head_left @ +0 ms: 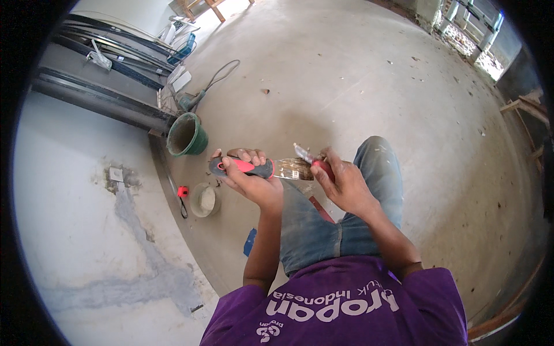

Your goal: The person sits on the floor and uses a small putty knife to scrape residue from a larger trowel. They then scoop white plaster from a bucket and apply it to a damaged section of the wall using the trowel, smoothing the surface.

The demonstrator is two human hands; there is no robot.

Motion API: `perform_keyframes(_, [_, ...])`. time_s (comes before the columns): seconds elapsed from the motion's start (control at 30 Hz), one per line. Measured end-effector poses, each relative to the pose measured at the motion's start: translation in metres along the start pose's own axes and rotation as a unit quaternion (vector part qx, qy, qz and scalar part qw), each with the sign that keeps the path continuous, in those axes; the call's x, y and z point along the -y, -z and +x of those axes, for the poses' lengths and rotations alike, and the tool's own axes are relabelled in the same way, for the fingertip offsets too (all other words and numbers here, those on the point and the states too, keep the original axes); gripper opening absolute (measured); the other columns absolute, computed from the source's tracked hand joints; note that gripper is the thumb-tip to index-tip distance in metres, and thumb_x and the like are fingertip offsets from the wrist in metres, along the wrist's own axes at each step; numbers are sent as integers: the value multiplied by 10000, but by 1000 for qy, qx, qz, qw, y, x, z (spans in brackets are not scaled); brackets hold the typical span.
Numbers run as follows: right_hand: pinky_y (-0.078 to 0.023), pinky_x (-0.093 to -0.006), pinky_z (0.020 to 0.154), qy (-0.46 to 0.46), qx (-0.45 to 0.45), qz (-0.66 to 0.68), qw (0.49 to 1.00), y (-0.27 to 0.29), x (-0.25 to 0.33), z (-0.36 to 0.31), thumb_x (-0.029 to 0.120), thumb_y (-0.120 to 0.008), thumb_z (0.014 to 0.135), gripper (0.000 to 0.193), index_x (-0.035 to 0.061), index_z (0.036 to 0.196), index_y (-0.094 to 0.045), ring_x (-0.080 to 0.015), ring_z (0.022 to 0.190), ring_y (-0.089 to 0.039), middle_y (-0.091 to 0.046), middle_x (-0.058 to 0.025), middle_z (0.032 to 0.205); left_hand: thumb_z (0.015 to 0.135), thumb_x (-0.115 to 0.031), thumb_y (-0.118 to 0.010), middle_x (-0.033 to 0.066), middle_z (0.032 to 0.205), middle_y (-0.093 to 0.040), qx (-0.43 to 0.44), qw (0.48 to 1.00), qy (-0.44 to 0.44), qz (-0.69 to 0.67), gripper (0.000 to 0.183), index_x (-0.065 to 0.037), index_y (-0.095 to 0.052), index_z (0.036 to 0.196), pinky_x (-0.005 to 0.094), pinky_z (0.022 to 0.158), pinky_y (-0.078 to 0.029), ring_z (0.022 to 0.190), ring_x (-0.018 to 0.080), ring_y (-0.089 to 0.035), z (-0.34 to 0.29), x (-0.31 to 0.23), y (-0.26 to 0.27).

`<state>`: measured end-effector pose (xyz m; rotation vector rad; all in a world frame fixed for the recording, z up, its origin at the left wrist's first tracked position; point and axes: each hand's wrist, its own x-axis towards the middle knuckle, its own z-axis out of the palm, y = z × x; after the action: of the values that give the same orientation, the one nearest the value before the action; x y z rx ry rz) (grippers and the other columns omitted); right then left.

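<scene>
Overhead, two hands meet above one bent knee: the left hand (254,181) wraps fully around the red-and-grey handle of one putty knife (265,168), the right hand (340,184) pinches one smaller scraper (309,158) against its blade, with two buckets, one green bucket (186,135) and one small pail (203,200), nearby.

This is a building under construction or renovation, an unfinished interior. The bare concrete floor (358,75) is dusty and strewn with debris. The white wall (63,230) carries a grey patch of fresh filler (135,242). A green bucket (186,135), a small mortar-crusted tub (203,200), a power tool with its cable (193,99) and stacked metal profiles (109,55) lie about.
</scene>
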<state>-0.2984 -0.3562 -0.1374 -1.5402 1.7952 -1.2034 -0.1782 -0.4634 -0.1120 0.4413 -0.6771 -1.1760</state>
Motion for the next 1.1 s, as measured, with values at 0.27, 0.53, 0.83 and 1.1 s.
perform_keyframes(0.27, [-462,-456,623,-39,-96,41,994,8,-18,8,299,-486,1018,299,8,1084,-475,-379,648,-610,-577,-190,667,1006,-309,-487,-2,743,-435,4,1000,-7,-13,239,-158,-450,1187,258,566,-379,633,100,-404,4,-1,7])
perform_keyframes(0.53, [-447,-283,579,-111,-16,222,969,16,-30,-1,371,-438,1045,380,0,1082,-510,-138,593,-559,-571,-85,736,987,-396,-471,-11,736,-458,27,995,55,-73,267,-179,-466,1143,230,512,-374,559,87,-406,15,0,25])
perform_keyframes(0.83, [-398,-214,463,-178,3,354,918,-1,-49,-2,340,-566,1001,309,34,978,-603,-63,483,-497,-537,-7,642,939,-445,-542,-14,661,-436,-47,984,130,-111,334,-120,-506,1009,214,517,-370,586,83,-420,23,13,41])
perform_keyframes(1.1, [-402,-213,441,-197,32,447,872,-10,-62,6,126,-664,916,144,61,803,-604,-57,463,-492,-527,18,580,885,-279,-667,94,988,-557,-10,985,110,131,362,-86,-518,1152,354,787,-476,902,239,-562,12,28,96])
